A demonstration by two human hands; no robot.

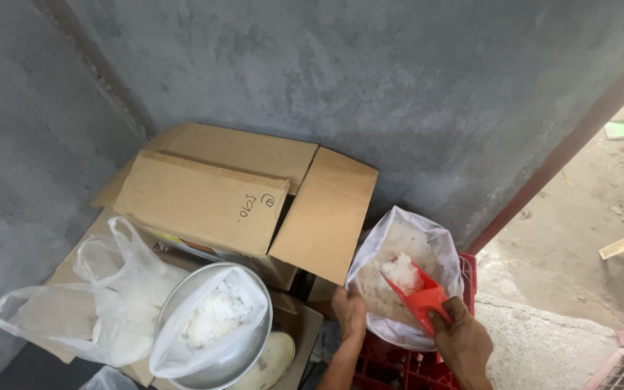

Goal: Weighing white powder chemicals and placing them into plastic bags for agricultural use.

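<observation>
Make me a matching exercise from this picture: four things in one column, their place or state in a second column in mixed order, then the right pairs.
Things
1. red scoop
2. metal bowl
3. cardboard box
4. red crate

Places or states
A. under the big clear bag of white grains
B. in the right hand, loaded with white grains
C. lined with a small plastic bag holding white grains
D. against the grey wall, flaps open

Pairs: 1-B, 2-C, 3-D, 4-A

The left hand holds the big bag's rim.
</observation>
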